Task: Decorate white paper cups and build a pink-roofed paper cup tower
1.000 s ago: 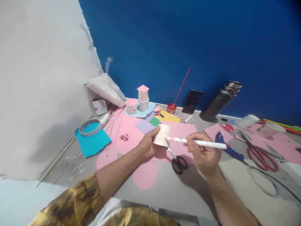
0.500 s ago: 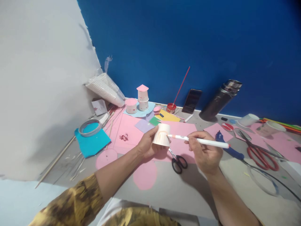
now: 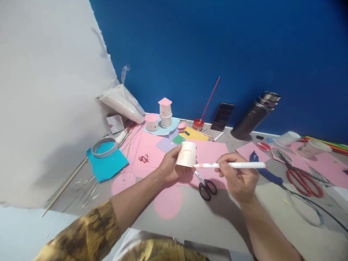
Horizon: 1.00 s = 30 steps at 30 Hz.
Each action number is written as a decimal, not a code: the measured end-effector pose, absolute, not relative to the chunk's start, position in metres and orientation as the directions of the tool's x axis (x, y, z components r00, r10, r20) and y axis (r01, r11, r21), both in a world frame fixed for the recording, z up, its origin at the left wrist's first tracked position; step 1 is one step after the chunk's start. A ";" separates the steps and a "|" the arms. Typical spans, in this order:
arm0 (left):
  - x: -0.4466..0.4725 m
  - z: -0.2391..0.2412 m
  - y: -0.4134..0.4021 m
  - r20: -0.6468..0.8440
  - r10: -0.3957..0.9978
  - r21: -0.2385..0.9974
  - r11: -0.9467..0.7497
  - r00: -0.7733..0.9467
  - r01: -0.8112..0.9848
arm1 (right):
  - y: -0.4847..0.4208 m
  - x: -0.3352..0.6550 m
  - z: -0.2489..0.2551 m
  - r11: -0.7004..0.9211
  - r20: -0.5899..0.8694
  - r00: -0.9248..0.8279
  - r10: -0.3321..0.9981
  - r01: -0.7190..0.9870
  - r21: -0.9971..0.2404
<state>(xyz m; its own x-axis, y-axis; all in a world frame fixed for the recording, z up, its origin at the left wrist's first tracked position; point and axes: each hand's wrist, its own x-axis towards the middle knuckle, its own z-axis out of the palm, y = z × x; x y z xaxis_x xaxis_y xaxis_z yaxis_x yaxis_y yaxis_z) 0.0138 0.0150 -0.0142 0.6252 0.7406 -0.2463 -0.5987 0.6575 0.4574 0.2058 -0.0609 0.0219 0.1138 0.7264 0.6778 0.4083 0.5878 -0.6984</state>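
Observation:
My left hand (image 3: 172, 165) grips a white paper cup (image 3: 187, 154), held upside down above the pink paper, with its wide rim low. A faint orange arch is drawn on the cup's side. In my right hand (image 3: 238, 175) is a white felt-tip pen (image 3: 233, 165) with an orange end, lying nearly level. Its tip points left at the lower right of the cup, close to the rim; whether it touches cannot be told. Black-handled scissors (image 3: 207, 188) lie just below the cup, partly hidden by it.
Decorated paper-cup towers (image 3: 165, 112) stand at the back on blue paper. Stacked cups (image 3: 121, 101) lean on the left wall. A tape roll (image 3: 104, 148) rests on turquoise paper. To the right are a dark flask (image 3: 252, 117), a blue glue gun (image 3: 268, 174) and red-handled scissors (image 3: 303, 183).
The pen tip has moved down from the cup's middle right side to near its rim, and the pen has levelled out. The cup has tilted slightly, showing more of the orange arch.

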 end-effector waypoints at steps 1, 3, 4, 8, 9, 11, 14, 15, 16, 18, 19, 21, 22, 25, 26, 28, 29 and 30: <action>0.014 -0.015 0.015 -0.241 0.740 0.457 0.658 0.628 -0.599 | -0.061 0.206 0.022 0.589 0.677 0.115 0.727 0.403 -0.701; 0.014 -0.015 0.015 -0.233 0.732 0.453 0.664 0.640 -0.595 | -0.061 0.206 0.021 0.589 0.683 0.139 0.717 0.402 -0.701; 0.014 -0.015 0.015 -0.231 0.728 0.452 0.668 0.645 -0.591 | -0.060 0.205 0.021 0.589 0.688 0.157 0.709 0.406 -0.699; 0.014 -0.014 0.014 -0.243 0.733 0.462 0.664 0.636 -0.589 | -0.059 0.205 0.020 0.583 0.686 0.150 0.713 0.418 -0.697; 0.015 -0.014 0.014 -0.249 0.738 0.468 0.658 0.627 -0.590 | -0.060 0.204 0.020 0.585 0.681 0.132 0.720 0.412 -0.698; 0.016 -0.014 0.013 -0.270 0.749 0.476 0.650 0.605 -0.592 | -0.060 0.204 0.020 0.597 0.681 0.109 0.724 0.396 -0.698; 0.018 -0.015 0.012 -0.301 0.751 0.469 0.653 0.587 -0.595 | -0.060 0.204 0.019 0.598 0.698 0.141 0.702 0.415 -0.685; 0.019 -0.015 0.011 -0.309 0.748 0.465 0.657 0.588 -0.593 | -0.061 0.204 0.019 0.591 0.701 0.154 0.696 0.431 -0.682; 0.019 -0.016 0.011 -0.315 0.746 0.465 0.660 0.586 -0.590 | -0.061 0.204 0.019 0.586 0.702 0.159 0.694 0.443 -0.679; 0.020 -0.016 0.011 -0.328 0.749 0.479 0.658 0.576 -0.581 | -0.061 0.205 0.019 0.580 0.696 0.145 0.703 0.448 -0.680; 0.020 -0.017 0.011 -0.332 0.754 0.488 0.652 0.567 -0.581 | -0.061 0.206 0.019 0.583 0.693 0.131 0.709 0.444 -0.680; 0.019 -0.017 0.011 -0.329 0.758 0.489 0.646 0.563 -0.585 | -0.060 0.206 0.020 0.590 0.694 0.118 0.710 0.439 -0.678; 0.019 -0.017 0.011 -0.322 0.755 0.483 0.650 0.572 -0.586 | -0.060 0.205 0.020 0.590 0.699 0.127 0.704 0.444 -0.675; 0.019 -0.017 0.011 -0.306 0.735 0.458 0.670 0.604 -0.583 | -0.060 0.204 0.022 0.572 0.703 0.170 0.691 0.467 -0.674; 0.020 -0.017 0.011 -0.305 0.736 0.464 0.669 0.605 -0.581 | -0.060 0.204 0.022 0.566 0.699 0.173 0.694 0.469 -0.678; 0.020 -0.016 0.011 -0.309 0.750 0.490 0.653 0.585 -0.578 | -0.060 0.203 0.023 0.564 0.687 0.154 0.710 0.458 -0.687; 0.020 -0.016 0.012 -0.310 0.756 0.499 0.646 0.577 -0.578 | -0.060 0.203 0.023 0.564 0.682 0.147 0.716 0.453 -0.690; 0.020 -0.016 0.012 -0.309 0.758 0.500 0.643 0.574 -0.580 | -0.060 0.203 0.023 0.565 0.680 0.145 0.718 0.449 -0.692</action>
<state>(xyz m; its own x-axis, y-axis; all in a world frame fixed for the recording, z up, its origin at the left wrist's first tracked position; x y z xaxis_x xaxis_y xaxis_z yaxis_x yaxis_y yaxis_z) 0.0196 0.0116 -0.0158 0.5742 0.7583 -0.3087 -0.5801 0.6429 0.5002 0.2030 -0.0598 0.0230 0.1451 0.7184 0.6803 0.4494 0.5647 -0.6922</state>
